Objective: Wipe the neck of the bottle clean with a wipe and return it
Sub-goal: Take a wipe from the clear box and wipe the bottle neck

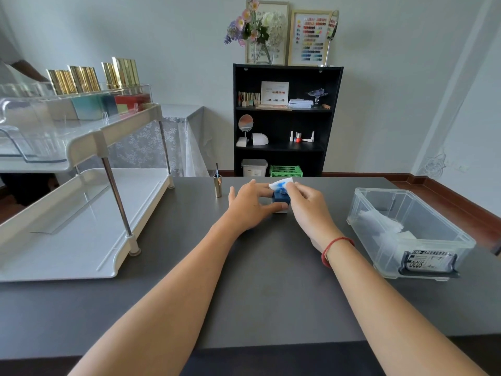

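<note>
A small blue nail-polish bottle [280, 200] stands on the dark grey table [271, 280], mostly hidden between my hands. My left hand [248, 204] grips its body from the left, thumb across the front. My right hand [307, 202] pinches a white wipe [280, 183], stained blue, and presses it on top of the bottle where the neck is; the neck itself is hidden. The bottle's gold cap with its brush [217, 184] stands upright on the table to the left, brush pointing up.
A white two-tier rack [81, 213] fills the left side, with clear organisers and gold-capped bottles [92, 78] on top. A clear plastic bin [406, 229] holding white wipes sits at the right. A black shelf [284, 118] stands behind the table.
</note>
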